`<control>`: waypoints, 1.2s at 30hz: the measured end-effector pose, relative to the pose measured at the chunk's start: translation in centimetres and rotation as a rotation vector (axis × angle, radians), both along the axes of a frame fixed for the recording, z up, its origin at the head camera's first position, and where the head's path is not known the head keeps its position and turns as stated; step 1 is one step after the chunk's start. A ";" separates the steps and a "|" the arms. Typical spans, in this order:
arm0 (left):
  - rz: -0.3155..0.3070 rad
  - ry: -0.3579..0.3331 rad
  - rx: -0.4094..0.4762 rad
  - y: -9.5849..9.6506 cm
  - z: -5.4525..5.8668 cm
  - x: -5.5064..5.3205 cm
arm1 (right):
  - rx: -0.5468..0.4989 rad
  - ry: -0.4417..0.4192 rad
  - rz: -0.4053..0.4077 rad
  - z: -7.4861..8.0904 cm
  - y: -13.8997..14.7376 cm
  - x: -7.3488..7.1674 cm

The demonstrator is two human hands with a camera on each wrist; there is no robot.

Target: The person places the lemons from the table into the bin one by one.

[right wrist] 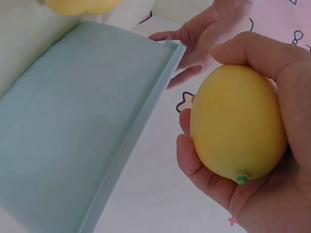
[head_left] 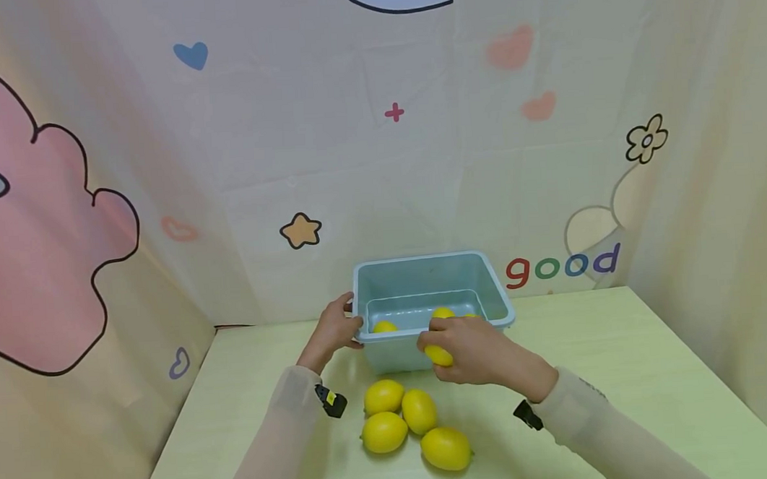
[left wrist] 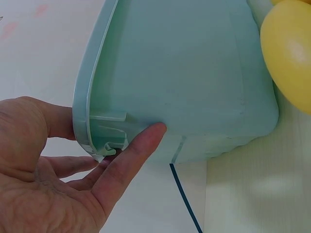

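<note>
A light blue plastic bin (head_left: 396, 356) stands at the back of the table. My left hand (head_left: 332, 329) grips its left end at the rim, with a finger (left wrist: 138, 150) lying along the outer wall in the left wrist view. My right hand (head_left: 476, 344) holds a yellow lemon (right wrist: 238, 121) in front of the bin's near rim, thumb and fingers curled round it. The lemon's green tip shows in the right wrist view. Inside the bin are a lemon (head_left: 384, 327) at the left and another lemon (head_left: 442, 313) near the right hand, which partly hides the inside.
Several loose lemons (head_left: 420, 411) lie in a cluster on the pale table (head_left: 626, 400) in front of the bin. A printed curtain (head_left: 353, 154) hangs right behind the bin and along both sides of the table.
</note>
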State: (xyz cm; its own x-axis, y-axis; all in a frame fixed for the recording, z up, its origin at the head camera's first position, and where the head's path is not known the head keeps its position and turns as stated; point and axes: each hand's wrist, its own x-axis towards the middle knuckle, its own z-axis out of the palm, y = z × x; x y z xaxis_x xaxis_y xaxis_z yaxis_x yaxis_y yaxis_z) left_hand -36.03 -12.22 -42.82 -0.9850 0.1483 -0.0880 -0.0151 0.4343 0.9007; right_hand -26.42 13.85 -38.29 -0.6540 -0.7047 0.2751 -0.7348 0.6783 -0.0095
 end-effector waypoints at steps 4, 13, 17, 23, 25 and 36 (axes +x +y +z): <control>0.003 -0.004 -0.002 0.0 0.0 -0.1 | -0.013 0.003 -0.005 0.8 0.1 -0.3; 0.002 0.013 -0.012 0.1 0.2 0.1 | -0.035 0.004 -0.003 3.0 0.3 -1.0; 0.004 0.013 -0.009 0.1 0.2 0.1 | -0.043 0.029 -0.013 4.0 0.3 -1.5; -0.006 0.001 -0.004 0.1 0.2 0.1 | -0.060 0.037 -0.032 4.7 0.4 -2.0; -0.011 0.000 0.000 0.1 0.2 0.1 | -0.063 0.033 -0.041 4.8 0.4 -2.1; -0.019 0.017 0.018 0.0 0.1 0.1 | -0.068 0.029 -0.096 5.1 0.7 -4.2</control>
State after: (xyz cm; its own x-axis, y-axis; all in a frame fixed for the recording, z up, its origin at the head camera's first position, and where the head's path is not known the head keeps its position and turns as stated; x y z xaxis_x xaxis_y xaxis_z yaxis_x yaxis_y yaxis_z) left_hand -35.93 -12.26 -42.75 -0.9834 0.1682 -0.0687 0.0081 0.4184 0.9082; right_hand -30.62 14.57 -33.15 -0.7089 -0.6179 0.3401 -0.6669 0.7442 -0.0380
